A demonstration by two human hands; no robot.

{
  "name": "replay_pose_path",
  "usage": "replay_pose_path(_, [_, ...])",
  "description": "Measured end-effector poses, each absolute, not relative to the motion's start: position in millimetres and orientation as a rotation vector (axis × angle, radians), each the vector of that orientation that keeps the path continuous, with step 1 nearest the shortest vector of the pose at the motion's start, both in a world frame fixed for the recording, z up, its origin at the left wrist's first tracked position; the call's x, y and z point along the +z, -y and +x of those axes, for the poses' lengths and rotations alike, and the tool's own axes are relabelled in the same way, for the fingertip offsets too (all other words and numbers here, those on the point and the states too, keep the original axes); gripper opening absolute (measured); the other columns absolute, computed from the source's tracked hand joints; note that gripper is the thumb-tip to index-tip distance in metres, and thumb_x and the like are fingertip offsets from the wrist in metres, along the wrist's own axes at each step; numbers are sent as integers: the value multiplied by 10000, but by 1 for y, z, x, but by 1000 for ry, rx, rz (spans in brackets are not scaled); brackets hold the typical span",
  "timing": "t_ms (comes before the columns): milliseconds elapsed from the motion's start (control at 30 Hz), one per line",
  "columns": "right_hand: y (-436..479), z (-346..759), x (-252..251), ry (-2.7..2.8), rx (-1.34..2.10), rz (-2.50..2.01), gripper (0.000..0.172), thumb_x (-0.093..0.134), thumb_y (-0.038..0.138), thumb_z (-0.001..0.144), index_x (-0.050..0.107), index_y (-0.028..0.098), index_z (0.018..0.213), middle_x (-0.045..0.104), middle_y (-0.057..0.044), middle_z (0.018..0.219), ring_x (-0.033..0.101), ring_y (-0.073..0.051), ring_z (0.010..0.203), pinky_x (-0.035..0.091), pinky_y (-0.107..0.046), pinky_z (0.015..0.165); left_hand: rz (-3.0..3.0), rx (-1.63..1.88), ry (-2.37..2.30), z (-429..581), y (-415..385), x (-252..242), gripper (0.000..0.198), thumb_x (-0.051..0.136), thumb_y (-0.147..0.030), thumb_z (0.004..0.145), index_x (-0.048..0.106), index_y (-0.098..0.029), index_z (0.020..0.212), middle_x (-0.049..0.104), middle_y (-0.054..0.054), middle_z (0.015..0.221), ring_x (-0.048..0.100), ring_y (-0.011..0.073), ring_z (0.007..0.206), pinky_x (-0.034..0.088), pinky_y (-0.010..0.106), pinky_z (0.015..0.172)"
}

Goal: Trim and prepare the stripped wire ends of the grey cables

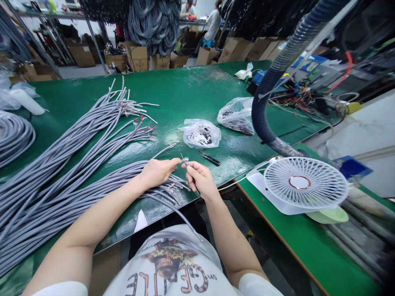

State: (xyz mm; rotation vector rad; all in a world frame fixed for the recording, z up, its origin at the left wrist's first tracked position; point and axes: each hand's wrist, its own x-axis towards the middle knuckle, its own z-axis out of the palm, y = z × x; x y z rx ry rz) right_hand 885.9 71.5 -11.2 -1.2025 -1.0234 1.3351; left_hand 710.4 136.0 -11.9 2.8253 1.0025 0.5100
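Observation:
Over the front edge of the green table, my left hand (157,170) is closed, pinching the frayed end of a grey cable (185,160). Right beside it, my right hand (200,179) is closed around a thin, dark, pointed tool (183,158) whose tip meets the cable end; its exact kind is too small to make out. Under my left forearm lies a bundle of grey cables (123,174) with stripped ends. Behind it are more grey cables (89,119), some showing red and white wires. Black thread snips (210,158) lie just beyond my right hand.
Two clear plastic bags of small dark parts, a nearer one (202,135) and a farther one (236,117), sit beyond the snips. A ribbed black hose (262,107) bends down at right, above a white fan (305,181). Coiled cable (14,135) lies far left.

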Motion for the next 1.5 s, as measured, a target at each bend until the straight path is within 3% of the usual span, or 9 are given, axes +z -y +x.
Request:
replay_pose_path(167, [-74,885,-15,1000,1325,-1182,261,585,400,796,591,155,885,459,103,452,328,-25,253,225,-162,291,2889,414,-992,710,-137,-12,342,384,-233,925,536,-262,1231,723,10,839,674,141,694,386,200,514])
replay_pose_path(367, [-77,881,-18,991,1263,-1199,267,572,406,803,584,153,888,457,104,453,336,-25,260,234,-157,289,2827,545,-981,710,-138,-15,358,378,-279,946,528,-266,1271,734,15,939,689,138,755,428,198,572])
replay_pose_path(600, [-68,875,-12,1074,1150,-1145,219,537,371,854,578,157,874,433,99,467,352,-23,284,260,-154,311,2780,598,-1057,709,-140,-16,385,387,-301,949,523,-264,1308,741,24,920,689,144,746,436,203,590])
replay_pose_path(867, [-61,888,-2,1218,1045,-1251,243,491,348,889,600,153,985,441,91,442,399,-52,306,312,-176,352,2523,633,-1094,710,-140,-12,378,424,-321,933,559,-247,1279,745,28,939,671,141,705,451,222,663])
replay_pose_path(1033, [-62,883,-16,1430,901,-1385,291,457,315,894,643,139,1032,464,63,455,422,-70,365,360,-194,413,2409,606,-1167,712,-138,-7,368,431,-316,922,568,-229,1253,732,15,810,617,131,579,422,222,608])
replay_pose_path(1500, [-66,882,-19,1476,795,-1468,305,452,322,888,671,156,1021,496,36,458,451,-105,406,387,-219,459,2403,673,-1144,712,-139,-9,350,429,-321,924,558,-226,1235,671,-15,675,578,123,536,401,218,593])
